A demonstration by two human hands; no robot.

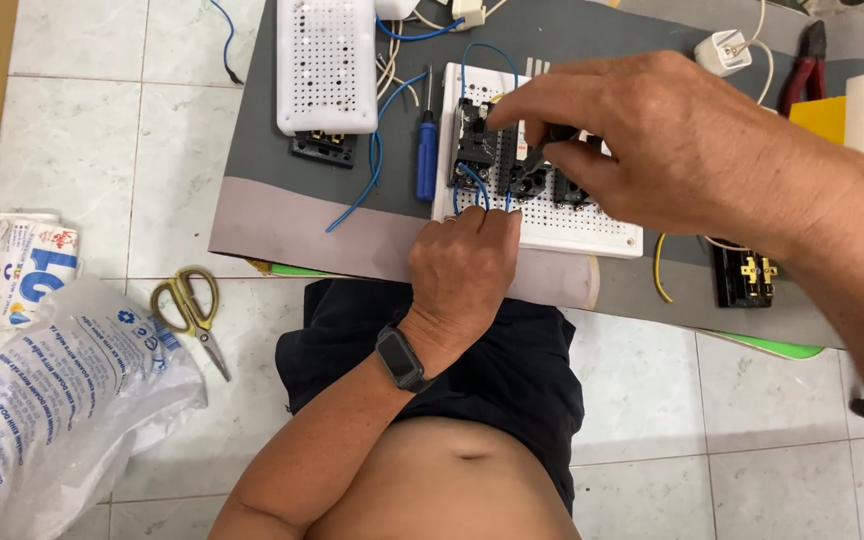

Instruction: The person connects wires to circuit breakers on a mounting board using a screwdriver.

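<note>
A white perforated board (592,225) lies on a grey mat (282,200) and carries black socket modules (476,140) joined by blue wires (472,180). My left hand (464,265), with a dark watch on its wrist, rests at the board's near edge, fingers curled on the blue wires. My right hand (652,140) reaches in from the right above the board. Its fingertips pinch a small dark tool tip (537,155) over the middle module. A blue-handled screwdriver (426,150) lies just left of the board.
A second white perforated panel (326,60) lies at the back left. Red-handled pliers (805,65), a white plug (722,50), a yellow block (820,115) and a black terminal part (744,275) sit to the right. Yellow-handled scissors (190,305) and plastic bags (62,390) lie on the tiled floor.
</note>
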